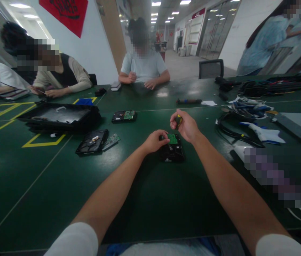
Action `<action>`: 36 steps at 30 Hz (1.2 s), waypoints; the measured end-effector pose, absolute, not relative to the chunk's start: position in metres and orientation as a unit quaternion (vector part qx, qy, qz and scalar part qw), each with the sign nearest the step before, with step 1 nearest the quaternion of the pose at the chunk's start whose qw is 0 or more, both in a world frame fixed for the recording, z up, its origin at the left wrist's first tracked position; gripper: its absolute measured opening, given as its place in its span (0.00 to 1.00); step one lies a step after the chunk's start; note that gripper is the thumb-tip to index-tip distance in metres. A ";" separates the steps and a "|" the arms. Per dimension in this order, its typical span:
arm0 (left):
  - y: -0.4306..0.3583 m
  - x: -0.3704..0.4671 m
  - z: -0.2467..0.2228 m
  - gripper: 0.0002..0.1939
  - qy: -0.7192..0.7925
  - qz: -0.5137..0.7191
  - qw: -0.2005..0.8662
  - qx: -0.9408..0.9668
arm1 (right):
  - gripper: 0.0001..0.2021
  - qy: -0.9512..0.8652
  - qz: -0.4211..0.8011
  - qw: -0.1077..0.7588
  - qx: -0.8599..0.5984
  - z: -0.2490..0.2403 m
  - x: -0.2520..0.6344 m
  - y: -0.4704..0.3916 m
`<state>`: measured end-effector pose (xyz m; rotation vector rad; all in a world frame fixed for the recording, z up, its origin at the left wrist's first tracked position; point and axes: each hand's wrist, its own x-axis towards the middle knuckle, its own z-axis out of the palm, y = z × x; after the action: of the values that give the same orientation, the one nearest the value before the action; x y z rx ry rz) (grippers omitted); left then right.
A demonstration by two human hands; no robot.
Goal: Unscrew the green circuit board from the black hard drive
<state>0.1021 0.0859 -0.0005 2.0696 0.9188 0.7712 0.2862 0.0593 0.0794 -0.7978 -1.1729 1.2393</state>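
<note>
White sleeves (73, 240) lie nearest the camera, and the person's bare forearms (227, 177) reach from them to a black hard drive (172, 153). It sits flat on the green table (150, 213), straight ahead of the person, with its green circuit board (173, 139) facing up. The left hand (153, 143) rests at the drive's far left part, thumb and fingertips drawn close together over the board; whether they pinch anything cannot be told. The right hand (190, 128) is raised just beyond the drive's right side, fingers curled around a yellow-and-black handle (178, 120), whose tip does not show.

For good work here, the left fingers would likely do best steadying the casing by its edge, light on the board, so that the drive does not slide. The handle, if it is a driver's, calls for an upright shaft, firm downward pressure and slow turns, lest it slip and scrape the board.

Farther left lie an open black casing (88, 143) with a loose circuit board (112, 141) beside it, another drive (123, 116) and black trays (63, 117). Cables (249, 107) lie off to the right. Across the table sits a person (143, 65).
</note>
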 end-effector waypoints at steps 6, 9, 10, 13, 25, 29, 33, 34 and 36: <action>0.086 0.102 0.001 0.05 0.351 0.301 0.367 0.807 | 0.18 -0.503 0.522 0.590 -0.356 0.079 0.286 0.059; 0.086 0.102 0.001 0.05 0.355 0.297 0.368 0.807 | 0.20 -0.502 0.525 0.582 -0.365 0.080 0.286 0.057; 0.086 0.102 0.001 0.05 0.356 0.296 0.368 0.806 | 0.20 -0.504 0.528 0.580 -0.362 0.081 0.285 0.056; 0.087 0.102 0.000 0.05 0.359 0.295 0.367 0.806 | 0.19 -0.514 0.532 0.579 -0.343 0.081 0.285 0.056; 0.085 0.102 0.000 0.05 0.349 0.306 0.368 0.806 | 0.21 -0.524 0.484 0.601 -0.361 0.084 0.288 0.058; 0.085 0.102 -0.001 0.06 0.352 0.304 0.367 0.805 | 0.23 -0.508 0.492 0.610 -0.358 0.082 0.285 0.058; 0.087 0.101 -0.002 0.06 0.351 0.303 0.366 0.807 | 0.25 -0.506 0.498 0.607 -0.356 0.081 0.284 0.060; 0.087 0.101 -0.002 0.06 0.351 0.302 0.366 0.807 | 0.26 -0.506 0.494 0.609 -0.358 0.081 0.284 0.060; 0.087 0.102 -0.002 0.06 0.354 0.300 0.368 0.806 | 0.26 -0.505 0.485 0.614 -0.364 0.081 0.285 0.061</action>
<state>0.1015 0.0870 -0.0019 2.0705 0.9084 0.7694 0.2848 0.0611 0.0811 -0.8387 -1.1642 1.1190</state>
